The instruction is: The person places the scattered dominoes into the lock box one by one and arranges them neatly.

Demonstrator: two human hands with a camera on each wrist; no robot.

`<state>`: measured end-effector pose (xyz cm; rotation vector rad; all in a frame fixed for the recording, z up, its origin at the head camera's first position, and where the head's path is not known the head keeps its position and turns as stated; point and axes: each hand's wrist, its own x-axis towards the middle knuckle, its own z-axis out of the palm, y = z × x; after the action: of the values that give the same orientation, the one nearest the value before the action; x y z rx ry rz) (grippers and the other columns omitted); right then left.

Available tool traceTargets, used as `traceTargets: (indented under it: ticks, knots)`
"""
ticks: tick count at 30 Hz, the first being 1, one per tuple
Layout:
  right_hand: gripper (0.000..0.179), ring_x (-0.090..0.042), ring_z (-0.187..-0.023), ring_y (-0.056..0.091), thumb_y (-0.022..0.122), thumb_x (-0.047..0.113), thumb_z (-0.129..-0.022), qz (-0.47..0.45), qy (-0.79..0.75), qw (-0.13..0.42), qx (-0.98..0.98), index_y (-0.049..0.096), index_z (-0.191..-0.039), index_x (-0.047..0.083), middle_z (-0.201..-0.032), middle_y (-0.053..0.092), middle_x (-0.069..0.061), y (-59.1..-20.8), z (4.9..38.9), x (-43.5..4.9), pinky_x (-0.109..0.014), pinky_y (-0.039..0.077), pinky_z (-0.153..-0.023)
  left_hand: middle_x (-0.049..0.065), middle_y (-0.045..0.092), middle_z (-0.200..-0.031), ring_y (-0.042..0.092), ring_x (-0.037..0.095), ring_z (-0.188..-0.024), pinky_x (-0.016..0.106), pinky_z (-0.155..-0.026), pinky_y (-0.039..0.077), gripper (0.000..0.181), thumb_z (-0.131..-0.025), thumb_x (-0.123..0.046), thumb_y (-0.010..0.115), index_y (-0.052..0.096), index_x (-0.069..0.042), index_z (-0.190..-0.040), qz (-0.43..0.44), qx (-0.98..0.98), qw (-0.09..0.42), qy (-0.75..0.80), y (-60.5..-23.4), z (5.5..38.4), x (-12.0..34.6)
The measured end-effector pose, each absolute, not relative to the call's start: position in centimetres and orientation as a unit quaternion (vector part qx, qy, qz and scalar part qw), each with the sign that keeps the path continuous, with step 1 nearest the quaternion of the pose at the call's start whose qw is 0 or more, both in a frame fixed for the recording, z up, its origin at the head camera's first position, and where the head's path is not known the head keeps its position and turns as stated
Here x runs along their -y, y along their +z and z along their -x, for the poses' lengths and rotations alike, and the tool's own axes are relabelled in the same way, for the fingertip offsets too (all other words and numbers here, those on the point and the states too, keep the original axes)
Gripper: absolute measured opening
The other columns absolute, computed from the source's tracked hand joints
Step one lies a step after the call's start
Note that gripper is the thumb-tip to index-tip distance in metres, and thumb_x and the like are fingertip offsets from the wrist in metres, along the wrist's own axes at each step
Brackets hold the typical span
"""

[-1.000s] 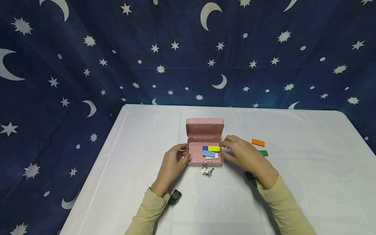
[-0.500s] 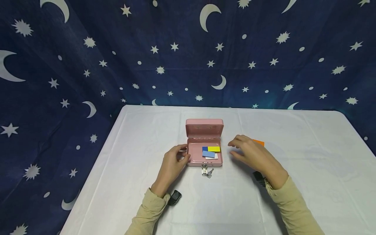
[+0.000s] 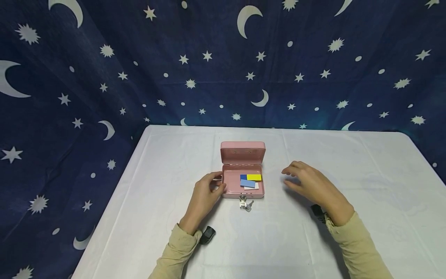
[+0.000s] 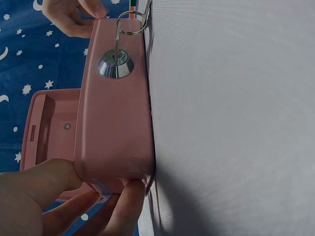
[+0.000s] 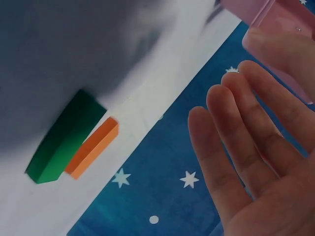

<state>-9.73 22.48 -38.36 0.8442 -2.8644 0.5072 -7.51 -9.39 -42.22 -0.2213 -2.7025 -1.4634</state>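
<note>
The pink box (image 3: 230, 183) sits at the middle of the frame, its lid (image 3: 242, 152) raised and leaning back, so the inside faces the person. On its floor, gathered in the right half, lie a yellow block (image 3: 254, 177), a dark blue block (image 3: 242, 176), a light blue block (image 3: 247, 183) and a white block (image 3: 256, 186). The light blue one overlaps the white and the dark blue; they look loosely dropped rather than arranged, perhaps because they went in from the right.

The left grip (image 3: 203, 195) pinches the box's left side between thumb and fingers, most likely to keep it from sliding. The right grip (image 3: 313, 185) hangs right of centre, fingers relaxed and slightly bent, holding nothing, apart from the box.

At the box's front edge, a lock (image 3: 242, 201) has keys (image 3: 249, 205) on a ring; the left wrist view shows one standing in the cylinder, which presumably keeps them at hand.

At the left of the right wrist view, a green block (image 5: 64, 140) and an orange block (image 5: 93, 147) lie side by side on the desk (image 3: 174, 155); from the head, the right grip hides them. A star-patterned curtain (image 3: 209, 38) fills the upper frame.
</note>
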Motion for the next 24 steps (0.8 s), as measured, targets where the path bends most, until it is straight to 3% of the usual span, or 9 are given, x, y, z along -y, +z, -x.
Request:
traceTargets:
  ticks: [16,24]
  knots:
    - [0.025,-0.024,-0.090,0.061,0.081,0.010,-0.080,-0.261,0.161,0.033,0.951,0.073,-0.103,0.003,-0.099,0.065,-0.008,-39.3,9.2,-24.0,-0.044,0.054,-0.077,0.013,0.068,-0.117,0.069,0.020,-0.096,0.026,-0.077,0.059,0.038,-0.089,-0.006,0.071,0.064,0.000,-0.125,0.074,0.879,0.031,-0.471,-42.2,7.5,9.4]
    - [0.028,-0.041,-0.107,0.061,0.081,0.008,-0.079,-0.258,0.158,0.038,0.952,0.071,-0.103,0.001,-0.112,0.065,-0.024,-39.7,8.9,-25.0,-0.054,0.054,-0.086,0.013,0.068,-0.117,0.070,0.019,-0.096,0.026,-0.077,0.059,0.038,-0.089,-0.006,0.072,0.064,0.000,-0.126,0.072,0.878,0.029,-0.472,-42.2,7.5,9.5]
